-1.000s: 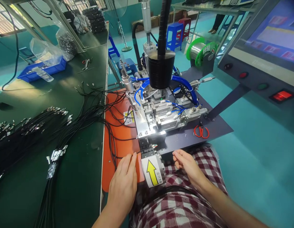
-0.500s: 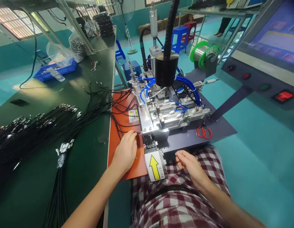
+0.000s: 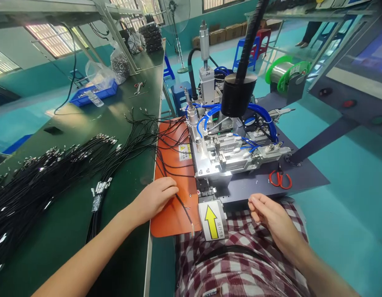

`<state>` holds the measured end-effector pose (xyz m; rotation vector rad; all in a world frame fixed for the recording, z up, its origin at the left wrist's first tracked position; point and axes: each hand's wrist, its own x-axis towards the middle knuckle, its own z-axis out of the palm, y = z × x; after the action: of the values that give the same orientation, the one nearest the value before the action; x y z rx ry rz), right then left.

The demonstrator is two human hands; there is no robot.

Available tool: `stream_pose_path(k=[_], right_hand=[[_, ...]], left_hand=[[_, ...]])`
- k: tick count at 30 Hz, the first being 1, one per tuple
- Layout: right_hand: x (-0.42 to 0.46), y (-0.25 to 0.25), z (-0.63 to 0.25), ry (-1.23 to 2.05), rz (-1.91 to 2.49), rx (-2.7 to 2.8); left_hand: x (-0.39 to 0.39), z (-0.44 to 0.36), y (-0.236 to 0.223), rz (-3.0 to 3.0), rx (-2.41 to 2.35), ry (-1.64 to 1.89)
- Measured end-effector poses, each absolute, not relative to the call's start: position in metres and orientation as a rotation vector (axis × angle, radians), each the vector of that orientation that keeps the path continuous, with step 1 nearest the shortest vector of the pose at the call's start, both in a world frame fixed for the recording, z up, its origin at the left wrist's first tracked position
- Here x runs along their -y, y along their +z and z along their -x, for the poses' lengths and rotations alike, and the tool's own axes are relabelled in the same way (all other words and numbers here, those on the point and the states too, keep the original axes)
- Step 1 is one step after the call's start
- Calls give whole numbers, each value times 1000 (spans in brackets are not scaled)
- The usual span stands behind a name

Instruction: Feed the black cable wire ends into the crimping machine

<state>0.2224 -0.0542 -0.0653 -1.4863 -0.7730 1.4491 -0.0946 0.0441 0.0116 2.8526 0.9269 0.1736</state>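
My left hand (image 3: 156,197) rests over the orange plate (image 3: 175,226), thumb and fingers closed on a black cable (image 3: 185,209). The cable's end runs out toward me past the fingers, with thin coloured wires bared at its tip near the plate's front edge. Above my lap, to the right of the white guard (image 3: 211,220) with a yellow arrow, is my right hand (image 3: 268,212). Its thumb and index finger are pinched; what they hold, if anything, is hidden. A metal machine (image 3: 237,152) with blue air tubes stands ahead, several black cables reaching its left side.
Bundles of black cables (image 3: 55,177) with metal ends lie on the green table (image 3: 129,222) to the left. Red-handled scissors (image 3: 280,179) rest on the machine's dark base. A black lamp (image 3: 239,97) hangs over the machine, and a control panel (image 3: 354,90) stands at right.
My left hand has moved left, away from the guard, drawing the cable end out onto the orange plate. My right hand keeps its pinch above the lap. The view has shifted left.
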Motion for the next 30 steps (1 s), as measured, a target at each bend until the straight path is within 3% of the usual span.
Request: stream_pose_path(k=[4, 8, 14, 24, 30], right_hand=[[53, -47, -212, 1403, 1477, 952], [52, -33, -195, 1453, 1368, 1060], [56, -28, -186, 1389, 1203, 1180], [60, -23, -187, 1294, 1020, 1359], [57, -25, -178, 1464, 1203, 1032]], left_hand=[[-23, 80, 16, -2724, -977, 587], [3, 38, 14, -2486, -851, 702], [18, -8, 7, -2254, -717, 639], [19, 16, 7, -2182, -882, 460], [20, 27, 5, -2080, -1024, 412]])
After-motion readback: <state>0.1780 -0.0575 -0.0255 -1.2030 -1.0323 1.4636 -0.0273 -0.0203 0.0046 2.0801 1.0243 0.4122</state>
